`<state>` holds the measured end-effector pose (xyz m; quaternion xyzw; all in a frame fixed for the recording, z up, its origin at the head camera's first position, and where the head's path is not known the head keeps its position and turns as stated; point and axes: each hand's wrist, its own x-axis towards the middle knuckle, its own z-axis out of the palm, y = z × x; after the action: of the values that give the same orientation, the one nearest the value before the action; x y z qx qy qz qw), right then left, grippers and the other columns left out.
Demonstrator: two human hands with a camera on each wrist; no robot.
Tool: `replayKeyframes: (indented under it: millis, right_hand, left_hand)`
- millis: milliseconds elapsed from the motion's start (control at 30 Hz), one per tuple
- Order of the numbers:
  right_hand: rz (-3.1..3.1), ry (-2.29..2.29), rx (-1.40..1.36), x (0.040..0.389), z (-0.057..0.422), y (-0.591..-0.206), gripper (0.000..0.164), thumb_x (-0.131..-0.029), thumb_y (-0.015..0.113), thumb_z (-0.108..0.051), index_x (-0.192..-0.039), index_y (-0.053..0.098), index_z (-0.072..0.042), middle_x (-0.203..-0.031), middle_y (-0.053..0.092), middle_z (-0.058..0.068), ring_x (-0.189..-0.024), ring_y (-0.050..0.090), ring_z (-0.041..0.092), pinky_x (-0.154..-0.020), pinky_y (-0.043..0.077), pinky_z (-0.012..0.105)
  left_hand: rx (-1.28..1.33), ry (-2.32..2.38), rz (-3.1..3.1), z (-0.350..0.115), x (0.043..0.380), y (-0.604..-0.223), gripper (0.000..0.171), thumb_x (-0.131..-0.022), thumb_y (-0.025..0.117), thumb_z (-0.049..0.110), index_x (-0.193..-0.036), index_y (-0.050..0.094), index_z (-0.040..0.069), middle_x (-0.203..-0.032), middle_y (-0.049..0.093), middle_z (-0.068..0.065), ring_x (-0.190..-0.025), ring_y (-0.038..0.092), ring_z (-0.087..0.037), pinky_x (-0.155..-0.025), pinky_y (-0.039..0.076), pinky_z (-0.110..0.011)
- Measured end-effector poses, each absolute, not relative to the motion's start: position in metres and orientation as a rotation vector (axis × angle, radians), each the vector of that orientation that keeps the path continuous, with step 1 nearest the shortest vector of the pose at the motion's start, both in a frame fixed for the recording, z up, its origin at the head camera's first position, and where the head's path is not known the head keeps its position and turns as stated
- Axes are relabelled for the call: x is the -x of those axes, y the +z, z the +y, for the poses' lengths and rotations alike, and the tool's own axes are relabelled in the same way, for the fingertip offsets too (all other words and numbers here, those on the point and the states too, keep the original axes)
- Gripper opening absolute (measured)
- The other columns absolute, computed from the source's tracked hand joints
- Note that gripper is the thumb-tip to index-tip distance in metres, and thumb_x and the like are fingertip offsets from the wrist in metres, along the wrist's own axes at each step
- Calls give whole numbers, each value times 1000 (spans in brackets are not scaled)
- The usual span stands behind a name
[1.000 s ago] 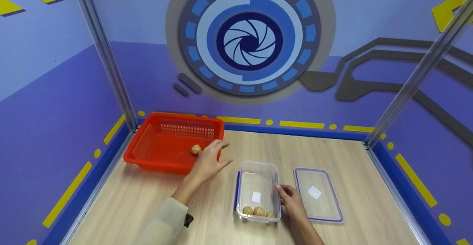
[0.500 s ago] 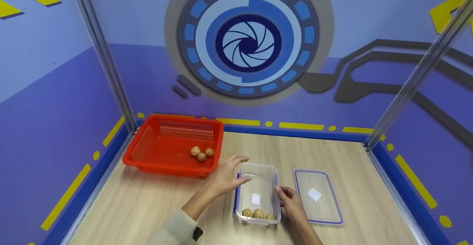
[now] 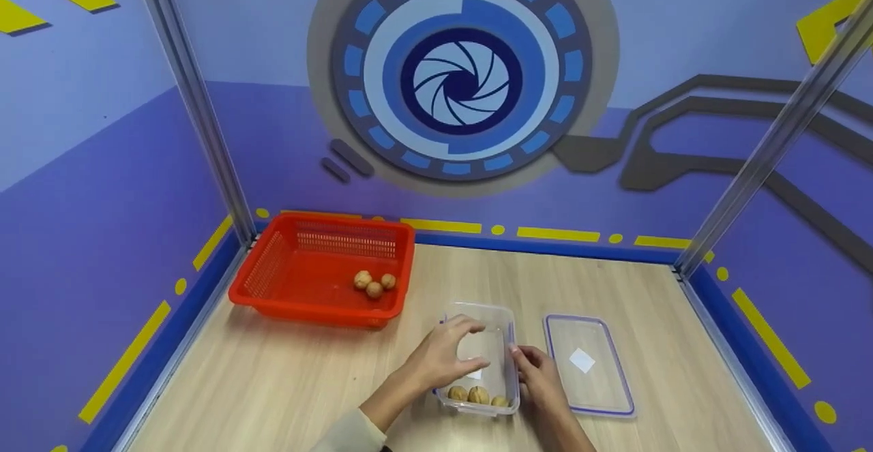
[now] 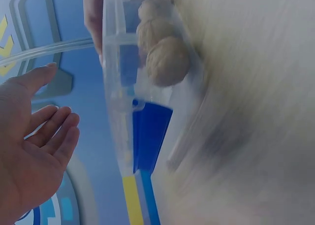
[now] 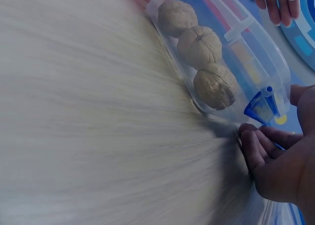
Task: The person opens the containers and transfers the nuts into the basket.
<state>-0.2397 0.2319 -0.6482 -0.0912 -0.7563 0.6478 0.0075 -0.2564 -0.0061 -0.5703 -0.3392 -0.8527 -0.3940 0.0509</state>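
A clear plastic food container [image 3: 487, 312] with blue side latches stands on the table, three walnuts [image 3: 479, 395] lined up at its near end. The right hand [image 3: 542, 378] holds the container's right side, thumb at the rim and fingers lower on the outer wall, as the right wrist view shows. Over the container's left part hovers the left hand [image 3: 440, 360], thumb and fingers spread in a C. Its palm [image 4: 29, 176] shows nothing held in the left wrist view. The left hand hides part of the white label inside the container.
A red plastic basket [image 3: 293, 278] with three walnuts [image 3: 374, 290] stands at the back left. The clear lid [image 3: 597, 390] with a blue seal lies flat to the right of the container. Printed panels [image 3: 273, 145] and metal posts enclose the table [image 3: 273, 384].
The left hand has moved right and nearer, from the basket's right edge to above the container, uncovering the basket's walnuts. The right hand keeps its place on the container.
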Motion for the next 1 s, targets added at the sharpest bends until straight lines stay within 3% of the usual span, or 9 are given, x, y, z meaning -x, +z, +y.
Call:
replayKeyframes:
  millis: [333, 567, 767, 1000]
  right_hand:
    - [-2362, 2040, 235, 228, 224, -619, 38, -109, 61, -18, -124, 62, 17, -112, 69, 26, -99, 68, 35, -81, 61, 41]
    - [-2360, 2038, 207, 223, 223, -612, 36, -108, 61, -16, -123, 62, 17, -106, 71, 18, -97, 69, 33, -78, 61, 38]
    - [-2364, 2033, 255, 238, 229, -639, 43, -109, 60, -21, -127, 60, 18, -113, 70, 25, -98, 69, 32, -76, 60, 34]
    - [-2358, 2033, 289, 241, 231, -648, 47, -108, 63, -29, -130, 62, 13, -115, 70, 23, -96, 68, 25, -76, 59, 31]
  left_hand:
    - [1236, -1064, -2604, 11, 248, -586, 64, -89, 88, 33, -143, 64, 10, -147, 61, -3, -135, 58, -15, -113, 47, -33]
    - [1359, -996, -2632, 15, 243, -596, 62, -87, 89, 36, -140, 65, 13, -132, 67, 1, -122, 63, -9, -105, 50, -25]
    - [1394, -987, -2627, 14, 243, -601, 57, -87, 88, 39, -134, 68, 14, -124, 68, 3, -115, 65, -9, -100, 50, -21]
    - [1403, -998, -2642, 12, 251, -603, 52, -87, 89, 36, -129, 70, 12, -121, 71, -1, -113, 65, -8, -100, 51, -22]
